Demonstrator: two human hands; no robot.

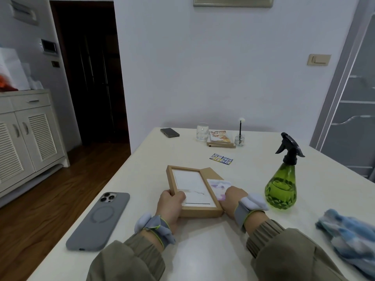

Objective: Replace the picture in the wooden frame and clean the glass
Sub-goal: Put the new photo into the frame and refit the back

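Observation:
The wooden frame (203,211) lies on the white table (203,250) in front of me, with a pale picture (190,185) showing inside it. My left hand (172,203) grips its near left corner, thumb on top. My right hand (233,199) holds the frame's near right edge. Beside that edge lies a small purple-and-white picture (219,187) on a brown backing board (213,173); whether my fingers touch it I cannot tell.
A green spray bottle (282,189) stands right of the frame, and a blue cloth (349,234) lies at the near right. A grey phone (99,222) lies left. Farther back are a blue card (221,159), books (221,138), a glass (202,131), a small vase (239,139) and another phone (169,132).

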